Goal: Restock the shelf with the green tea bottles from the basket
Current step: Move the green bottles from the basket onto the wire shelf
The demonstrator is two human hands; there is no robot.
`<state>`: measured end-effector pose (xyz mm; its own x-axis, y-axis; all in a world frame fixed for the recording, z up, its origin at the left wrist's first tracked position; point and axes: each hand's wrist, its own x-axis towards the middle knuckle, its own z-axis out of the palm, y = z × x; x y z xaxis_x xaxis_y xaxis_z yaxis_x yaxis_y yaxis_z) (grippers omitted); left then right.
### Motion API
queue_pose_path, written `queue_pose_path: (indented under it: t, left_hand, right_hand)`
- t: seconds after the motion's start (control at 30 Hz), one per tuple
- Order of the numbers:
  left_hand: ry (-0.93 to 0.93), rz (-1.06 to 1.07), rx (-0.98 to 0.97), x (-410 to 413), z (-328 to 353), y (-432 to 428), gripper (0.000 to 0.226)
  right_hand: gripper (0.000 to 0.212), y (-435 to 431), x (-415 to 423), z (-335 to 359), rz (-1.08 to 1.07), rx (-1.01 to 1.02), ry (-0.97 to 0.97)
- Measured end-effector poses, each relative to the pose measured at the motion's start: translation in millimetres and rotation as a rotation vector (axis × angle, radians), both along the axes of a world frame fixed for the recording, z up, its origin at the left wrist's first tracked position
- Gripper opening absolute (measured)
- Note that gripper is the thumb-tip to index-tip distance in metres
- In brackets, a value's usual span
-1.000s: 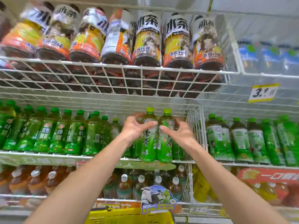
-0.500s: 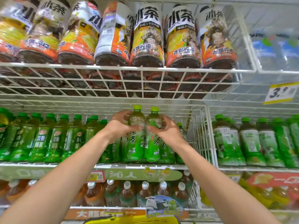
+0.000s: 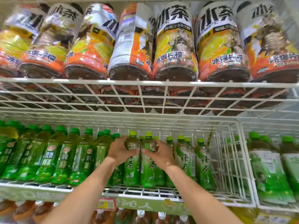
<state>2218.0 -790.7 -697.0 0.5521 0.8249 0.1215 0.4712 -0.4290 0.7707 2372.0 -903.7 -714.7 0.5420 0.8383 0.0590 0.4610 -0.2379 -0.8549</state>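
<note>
Two green tea bottles with light green caps stand upright side by side on the white wire shelf (image 3: 145, 192). My left hand (image 3: 119, 150) grips the shoulder of the left bottle (image 3: 131, 168). My right hand (image 3: 159, 155) grips the shoulder of the right bottle (image 3: 148, 172). Both bottles rest on the shelf, a little in from its front edge. More green tea bottles of the same kind (image 3: 203, 165) stand just to their right and behind. The basket is out of view.
Darker-capped green bottles (image 3: 64, 157) fill the shelf to the left. A wire divider (image 3: 233, 159) closes the section on the right, with other green drinks (image 3: 265, 168) beyond. Large orange iced tea bottles (image 3: 176, 46) sit on the wire shelf above. Brown tea bottles (image 3: 140, 215) stand below.
Both hands pushed the two bottles up and further onto the shelf. The view tilted upward, and the yellow basket dropped out of the frame.
</note>
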Motion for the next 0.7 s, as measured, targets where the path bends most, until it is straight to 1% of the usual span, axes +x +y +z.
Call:
queue_pose_path:
  t: [0.1,0.17,0.23,0.33,0.37,0.43,0.53,0.67,0.7]
  left_hand:
    - [0.062,-0.016,0.040,4,-2,7,0.042]
    - [0.125,-0.035,0.087,7,-2,9,0.033]
    - [0.163,-0.043,0.121,10,1,9,0.029]
    - [0.195,-0.078,0.171,15,0,10,0.032]
    - [0.197,-0.079,0.171,16,-1,11,0.034]
    - [0.194,-0.070,0.170,15,-4,16,0.040]
    - [0.188,-0.079,0.179,11,-5,22,0.041]
    - [0.198,-0.094,0.167,9,-6,28,0.044]
    - [0.202,-0.094,0.160,10,-6,29,0.046]
  right_hand:
    - [0.078,5,0,-6,-0.002,0.019,0.014]
    - [0.078,7,-2,-8,-0.030,0.014,-0.029]
    - [0.079,7,-2,-9,-0.092,-0.013,-0.100]
    - [0.098,11,3,-18,-0.148,-0.045,-0.203]
    - [0.099,12,3,-22,-0.161,-0.036,-0.213]
    - [0.095,13,-4,-19,-0.170,-0.030,-0.237]
    - [0.086,16,-10,-16,-0.176,-0.039,-0.296]
    - [0.090,16,-9,-15,-0.145,-0.070,-0.343]
    - [0.088,14,-6,-13,-0.122,-0.076,-0.340]
